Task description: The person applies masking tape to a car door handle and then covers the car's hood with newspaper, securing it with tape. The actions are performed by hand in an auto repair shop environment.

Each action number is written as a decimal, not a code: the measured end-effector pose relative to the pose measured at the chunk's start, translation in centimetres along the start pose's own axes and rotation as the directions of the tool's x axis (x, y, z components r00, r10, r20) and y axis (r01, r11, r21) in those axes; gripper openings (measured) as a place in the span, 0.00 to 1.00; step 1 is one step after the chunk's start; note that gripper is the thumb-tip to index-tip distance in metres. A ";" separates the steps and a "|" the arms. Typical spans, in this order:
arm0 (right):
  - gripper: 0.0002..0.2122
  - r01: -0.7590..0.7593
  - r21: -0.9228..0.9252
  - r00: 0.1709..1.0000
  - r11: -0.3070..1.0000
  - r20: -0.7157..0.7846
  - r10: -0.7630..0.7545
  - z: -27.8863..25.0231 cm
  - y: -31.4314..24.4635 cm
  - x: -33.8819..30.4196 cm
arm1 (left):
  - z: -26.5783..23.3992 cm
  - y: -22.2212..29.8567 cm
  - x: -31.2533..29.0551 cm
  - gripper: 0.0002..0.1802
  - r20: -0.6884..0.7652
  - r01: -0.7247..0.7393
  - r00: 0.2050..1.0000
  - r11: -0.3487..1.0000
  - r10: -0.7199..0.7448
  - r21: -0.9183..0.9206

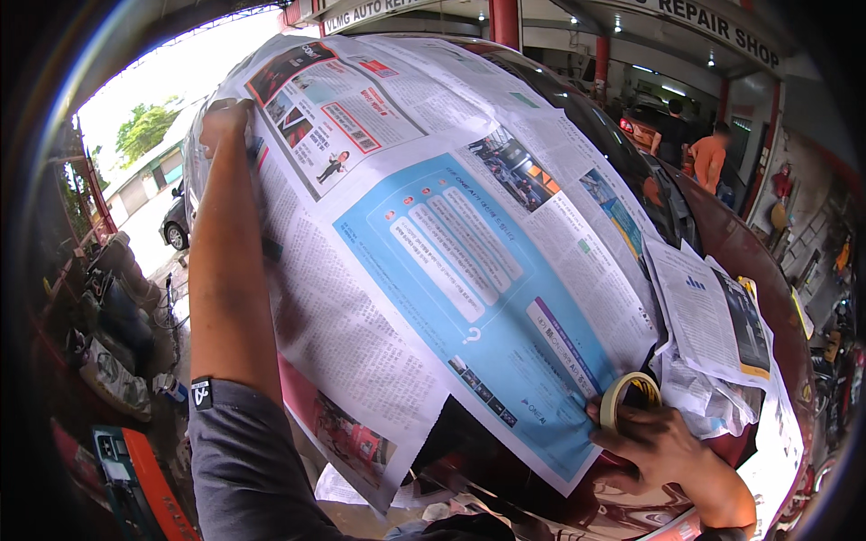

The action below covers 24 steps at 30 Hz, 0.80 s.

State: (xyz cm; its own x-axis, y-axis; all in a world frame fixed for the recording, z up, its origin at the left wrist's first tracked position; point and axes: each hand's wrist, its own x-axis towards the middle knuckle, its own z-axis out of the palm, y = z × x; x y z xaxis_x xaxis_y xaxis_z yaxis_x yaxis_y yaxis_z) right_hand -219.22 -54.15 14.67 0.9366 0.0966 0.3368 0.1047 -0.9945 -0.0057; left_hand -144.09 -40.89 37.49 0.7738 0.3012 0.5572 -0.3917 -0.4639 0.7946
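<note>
Overlapping newspaper sheets (pixel 338 298) cover a dark red car panel (pixel 451 451), with a large light-blue page in the middle. At the far left edge of the paper my left hand (pixel 225 124) is closed, its fingers curled against the newspaper; the fingertips are partly hidden. My right hand (pixel 663 451) holds a roll of masking tape (pixel 611 403) at the near right, its fingers round the lower part of the ring. That hand rests by the lower corner of the blue page, where the paper is creased. The near edge of the sheets hangs loose over the panel.
More newspaper (pixel 699 311) lies bunched on the right, beside a dark red car panel (pixel 731 234). Two people stand at the back right near an orange car (pixel 638 131). An orange and green case (pixel 135 478) and clutter lie on the left; a dark car (pixel 175 221) is parked beyond.
</note>
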 end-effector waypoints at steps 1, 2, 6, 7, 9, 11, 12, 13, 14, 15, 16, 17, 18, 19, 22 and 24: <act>0.25 0.003 -0.007 1.000 1.000 -0.012 -0.003 0.2 0.0 -0.1 | 0.1 -0.2 0.4 0.35 0.056 0.037 0.998 0.999 -0.039 0.034; 0.25 0.004 -0.009 1.000 1.000 -0.029 -0.004 0.3 0.0 -0.1 | 0.3 -0.4 1.1 0.40 0.067 0.069 0.995 0.995 -0.073 0.071; 0.25 -0.015 0.055 0.998 0.998 -0.058 0.019 0.0 -0.1 0.0 | 2.0 -2.8 3.7 0.47 -0.066 0.029 0.998 0.992 -0.021 0.121; 0.24 -0.012 0.043 0.999 0.999 -0.033 0.014 -0.1 -0.2 0.0 | 2.4 -3.0 4.3 0.47 -0.063 0.073 0.996 0.992 -0.067 0.100; 0.23 -0.018 0.056 0.999 0.998 -0.036 0.020 -0.3 -0.3 -0.1 | 1.9 -3.9 4.0 0.40 0.003 0.050 0.999 0.977 -0.052 0.208; 0.22 0.033 0.071 0.996 0.997 -0.087 -0.026 -0.4 0.0 -0.3 | 0.8 -3.3 1.3 0.31 -0.115 0.096 0.990 0.981 -0.077 0.167; 0.22 0.037 0.104 0.995 0.994 -0.100 -0.027 -0.2 0.2 -0.5 | -0.2 -1.9 -0.6 0.28 -0.181 0.098 0.980 0.993 -0.085 0.067; 0.19 0.051 0.134 0.983 0.990 -0.183 -0.026 0.2 0.6 -0.7 | -2.0 0.5 -2.4 0.26 -0.154 -0.047 0.987 0.998 0.053 0.044; 0.18 0.072 0.202 0.940 0.977 -0.340 0.001 0.6 0.9 -1.0 | -3.8 3.7 -4.9 0.23 -0.125 -0.277 0.956 0.957 0.266 -0.081; 0.19 -0.070 0.253 0.951 0.965 -0.276 0.142 0.3 1.2 -2.1 | -4.7 7.2 -8.9 0.17 -0.192 -0.533 0.846 0.789 0.497 -0.306; 0.20 0.019 0.269 0.849 0.963 -0.513 0.126 1.2 1.9 -1.5 | -6.3 10.4 -13.6 0.13 -0.049 -0.585 0.748 0.624 0.662 -0.518; 0.20 -0.002 0.331 0.816 0.944 -0.545 0.192 0.9 2.2 -1.8 | -7.8 12.7 -19.2 0.10 0.028 -0.648 0.529 0.425 0.848 -0.632; 0.21 -0.041 0.407 0.791 0.913 -0.544 0.278 0.7 2.0 -2.2 | -9.6 13.6 -25.4 0.09 0.033 -0.679 0.268 0.214 0.963 -0.702; 0.22 -0.057 0.403 0.761 0.913 -0.575 0.301 0.6 1.6 -2.4 | -11.7 14.0 -31.5 0.10 0.130 -0.648 0.085 0.154 0.988 -0.746; 0.27 -0.064 0.253 0.738 0.965 -0.639 0.216 0.6 1.1 -2.0 | -18.1 14.4 -47.2 0.26 0.271 -0.169 -0.178 0.242 0.946 -0.955; 0.31 -0.061 0.140 0.713 0.988 -0.687 0.141 0.3 1.1 -2.0 | -19.9 16.1 -51.9 0.24 0.378 -0.126 -0.222 0.358 0.899 -0.925</act>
State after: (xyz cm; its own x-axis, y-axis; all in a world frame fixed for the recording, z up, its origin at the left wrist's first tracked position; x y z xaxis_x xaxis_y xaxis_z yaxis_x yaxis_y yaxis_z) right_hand -220.84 -55.39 13.73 0.4529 -0.0991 0.8861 0.0932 -0.9831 -0.1575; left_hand -200.44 -47.41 26.15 -0.3354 -0.7987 0.4996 -0.6980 0.5668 0.4377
